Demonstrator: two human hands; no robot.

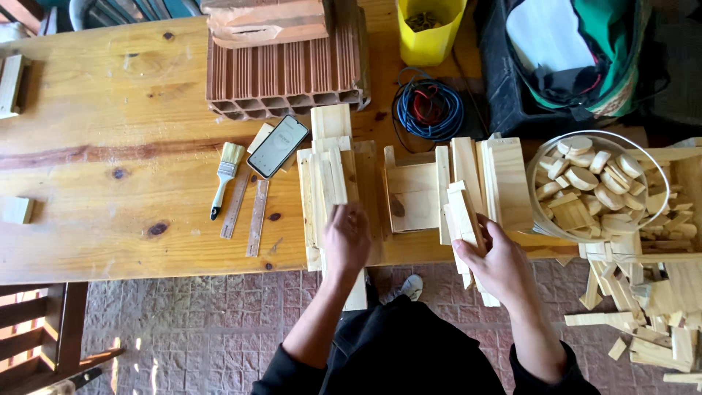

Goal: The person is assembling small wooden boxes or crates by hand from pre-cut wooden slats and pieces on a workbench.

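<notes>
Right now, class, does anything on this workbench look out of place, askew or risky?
Yes. A phone lies tilted on wood offcuts by the hollow clay brick, among tools like the paintbrush. Several wooden slats under the left hand overhang the table's front edge. The right hand grips slats too.

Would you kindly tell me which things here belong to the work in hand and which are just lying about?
In hand: left hand on the wooden slats; right hand holding a slat bundle.

Lying about: paintbrush, phone, brick, cable coil, yellow tub.
</notes>
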